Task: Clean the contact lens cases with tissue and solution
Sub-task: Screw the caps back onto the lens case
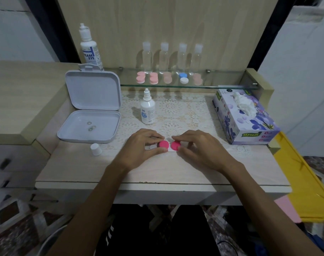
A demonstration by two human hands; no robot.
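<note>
A contact lens case with two bright pink caps [169, 145] lies on the table near the front middle. My left hand [144, 146] pinches the left pink cap [163, 144] between thumb and fingers. My right hand [196, 147] pinches the right pink cap [175, 146] the same way. A small white solution bottle [147, 109] stands uncapped behind the hands, and its white cap [96, 149] sits at the left. A purple tissue box [246, 119] with a tissue sticking out stands at the right.
An open white plastic box [91, 115] holding lenses lies at the left. A tall solution bottle [91, 48] stands behind it. On the glass shelf [176, 85] sit several lens cases [153, 78] and several clear bottles [164, 58]. A yellow bin [305, 182] is at the right.
</note>
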